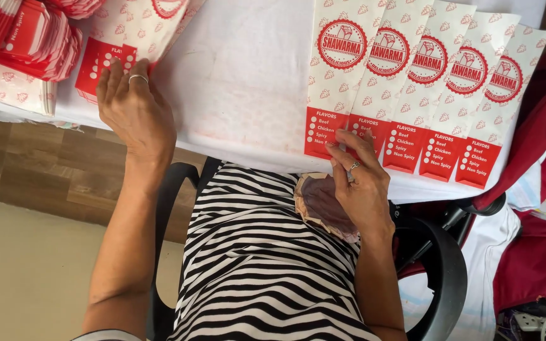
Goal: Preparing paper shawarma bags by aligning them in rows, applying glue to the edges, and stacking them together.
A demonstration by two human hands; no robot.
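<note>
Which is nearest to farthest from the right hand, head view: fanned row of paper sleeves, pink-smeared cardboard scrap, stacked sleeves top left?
From the right hand:
1. Fanned row of paper sleeves, under its fingertips on the table.
2. Pink-smeared cardboard scrap, beside the palm; too close to rank against 1.
3. Stacked sleeves, far top left.

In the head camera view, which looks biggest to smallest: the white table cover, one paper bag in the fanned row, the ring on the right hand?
1. White table cover, by far.
2. One fanned paper bag.
3. Ring on the right hand, tiny.

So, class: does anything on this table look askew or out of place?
Nothing stands out. Five paper bags lie in a neat overlapping fan on the white table; the right hand touches the leftmost, the left hand rests on another stack.
</note>
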